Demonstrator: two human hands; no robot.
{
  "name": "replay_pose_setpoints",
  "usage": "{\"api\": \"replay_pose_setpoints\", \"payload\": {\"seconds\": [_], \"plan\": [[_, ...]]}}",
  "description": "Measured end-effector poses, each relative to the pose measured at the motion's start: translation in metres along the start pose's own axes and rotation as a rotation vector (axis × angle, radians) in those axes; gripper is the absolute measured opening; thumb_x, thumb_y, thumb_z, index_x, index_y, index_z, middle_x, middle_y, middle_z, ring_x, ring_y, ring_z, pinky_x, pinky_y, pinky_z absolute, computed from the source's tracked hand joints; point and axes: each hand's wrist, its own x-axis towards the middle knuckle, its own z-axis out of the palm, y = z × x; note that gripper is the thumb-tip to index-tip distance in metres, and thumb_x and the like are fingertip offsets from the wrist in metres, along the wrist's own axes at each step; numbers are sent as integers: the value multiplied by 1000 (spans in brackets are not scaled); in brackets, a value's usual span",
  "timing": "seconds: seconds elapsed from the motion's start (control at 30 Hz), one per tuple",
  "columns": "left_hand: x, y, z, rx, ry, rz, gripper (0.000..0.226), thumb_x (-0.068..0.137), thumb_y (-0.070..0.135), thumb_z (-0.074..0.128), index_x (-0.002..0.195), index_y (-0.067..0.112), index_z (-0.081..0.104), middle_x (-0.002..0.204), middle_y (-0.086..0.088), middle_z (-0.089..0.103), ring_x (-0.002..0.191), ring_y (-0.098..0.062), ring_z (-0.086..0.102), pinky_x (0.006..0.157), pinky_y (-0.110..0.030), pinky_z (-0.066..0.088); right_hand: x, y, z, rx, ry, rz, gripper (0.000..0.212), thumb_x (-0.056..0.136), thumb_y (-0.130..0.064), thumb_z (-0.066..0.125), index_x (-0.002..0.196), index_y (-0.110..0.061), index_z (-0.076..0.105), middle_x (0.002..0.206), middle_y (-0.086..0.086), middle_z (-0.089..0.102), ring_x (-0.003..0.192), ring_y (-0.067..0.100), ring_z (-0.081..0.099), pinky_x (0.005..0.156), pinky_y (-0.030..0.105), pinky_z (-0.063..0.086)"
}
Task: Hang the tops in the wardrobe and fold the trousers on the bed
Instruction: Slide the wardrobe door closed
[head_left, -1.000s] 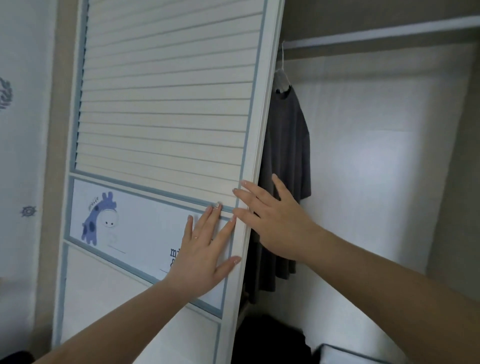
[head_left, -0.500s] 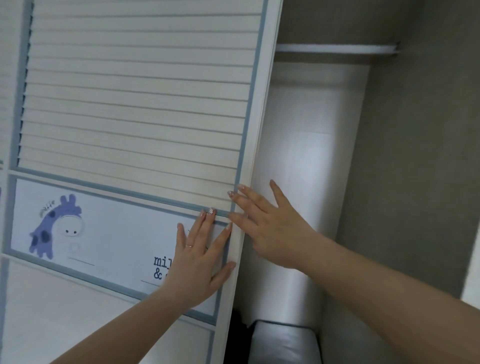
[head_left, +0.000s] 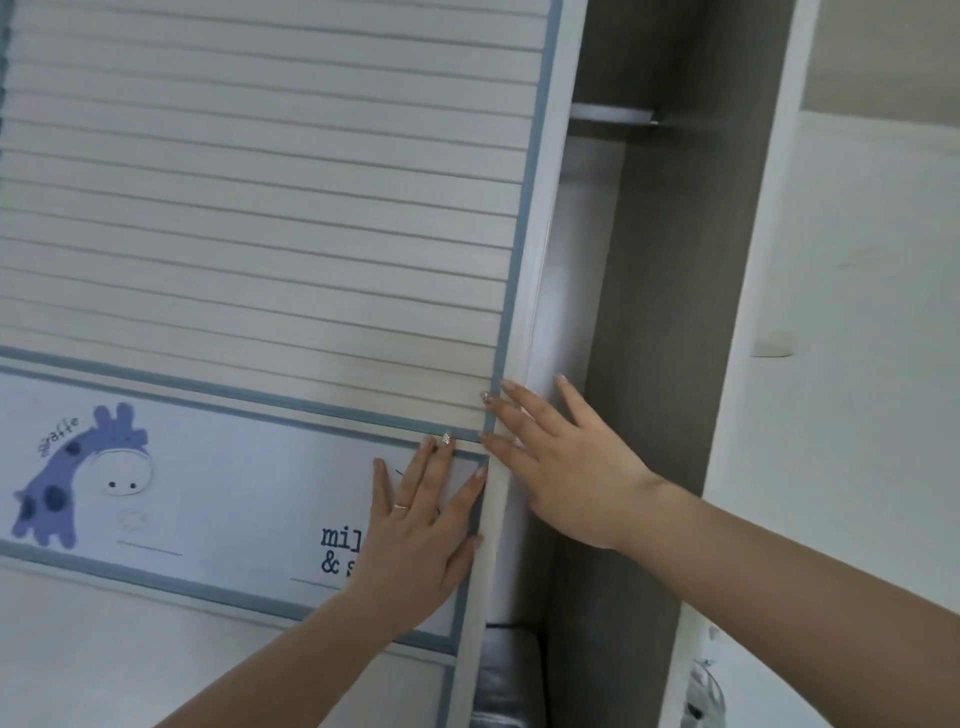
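The white slatted sliding wardrobe door (head_left: 270, 218), with a blue giraffe picture on its lower panel, fills the left and middle of the head view. My left hand (head_left: 421, 535) lies flat with spread fingers on the panel near the door's right edge. My right hand (head_left: 566, 467) presses its fingers against that edge from the right. A narrow gap of wardrobe interior (head_left: 582, 291) shows right of the door, with the end of the hanging rail (head_left: 613, 115) at the top. No tops or trousers are visible; the door hides them.
The wardrobe's grey side panel (head_left: 670, 312) and white frame post (head_left: 753, 364) stand right of the gap. A pale wall (head_left: 872, 364) lies beyond. A grey box-like object (head_left: 509, 670) sits low inside the wardrobe.
The door has slid right, covering the dark grey top that hung on the rail a second ago. The open gap has narrowed. Both hands stayed on the door's edge and moved with it.
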Motion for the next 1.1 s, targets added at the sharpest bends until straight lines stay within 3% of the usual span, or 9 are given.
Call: {"api": "replay_pose_setpoints", "payload": {"seconds": [0.13,0.37,0.4,0.47,0.57,1.1], "plan": [[10,37,1,-8,-21,-6,56,100,46,13,148,20,24,156,-20,15,144,-38,14,101,-71,29,-30,15,8,-12,-45,27,63,100,-43,25,151,-22,-6,156,11,-22,132,31,-36,112,61,-12],[26,92,-2,4,-70,-44,58,100,47,6,145,22,32,154,-17,23,141,-38,26,105,-66,29,-69,29,18,-65,-174,109,76,94,-64,17,146,-22,-18,143,11,-39,133,34,-37,107,64,-19],[27,97,-2,1,-68,-36,57,100,47,11,144,23,37,154,-17,24,141,-37,27,104,-66,30,-73,30,18,-68,-187,118,77,93,-65,17,146,-21,-18,143,12,-38,134,34,-36,106,64,-20],[31,108,-1,12,-61,-9,53,94,48,41,140,22,47,152,-17,30,140,-37,30,98,-67,38,-81,33,20,-78,-215,137,80,92,-67,17,146,-21,-18,143,13,-39,136,34,-35,106,65,-20],[36,121,-1,-15,-85,-15,73,69,39,77,135,21,54,149,-19,37,137,-37,33,90,-67,43,-91,36,22,-103,-251,164,83,91,-69,17,146,-19,-19,143,14,-39,136,34,-34,104,66,-21],[46,155,8,-38,-44,4,76,67,30,77,138,22,50,152,-18,33,142,-34,21,97,-69,37,-119,50,23,-169,-339,191,80,93,-65,14,149,-16,-15,154,15,-28,140,34,-28,106,65,-18]]}}
